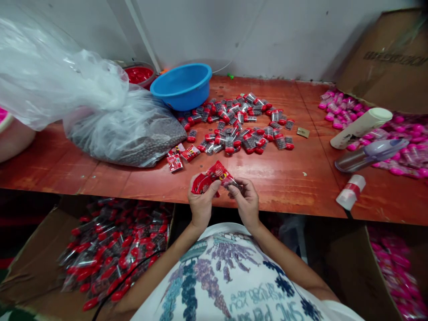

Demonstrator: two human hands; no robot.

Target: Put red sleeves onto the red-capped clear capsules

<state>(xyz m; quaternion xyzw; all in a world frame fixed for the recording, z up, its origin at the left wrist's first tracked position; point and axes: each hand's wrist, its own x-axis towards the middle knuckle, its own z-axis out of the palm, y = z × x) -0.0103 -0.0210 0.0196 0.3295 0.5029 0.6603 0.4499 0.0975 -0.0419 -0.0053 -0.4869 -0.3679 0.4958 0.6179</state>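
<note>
Just over the table's front edge, my left hand (pixel 201 206) is closed around several small red printed packets (pixel 200 182). One red packet (pixel 218 170) stretches across to my right hand (pixel 248 201), whose thumb and fingers pinch its right end; something dark shows there, but I cannot make out what. Beyond my hands, several loose red packets (pixel 174 162) lie by a clear plastic bag (pixel 130 129) filled with small dark pieces. A spread of small clear containers with red caps and dark contents (pixel 249 141) covers the middle of the table.
A blue basin (pixel 183 84) stands behind the containers. On the right lie a white bottle (pixel 359 127), a clear purple-topped bottle (pixel 368 156), a white roll (pixel 351 191) and pink-capped containers (pixel 411 154). Below the red table (pixel 317 178), a cardboard box (pixel 30 263) holds red-capped containers.
</note>
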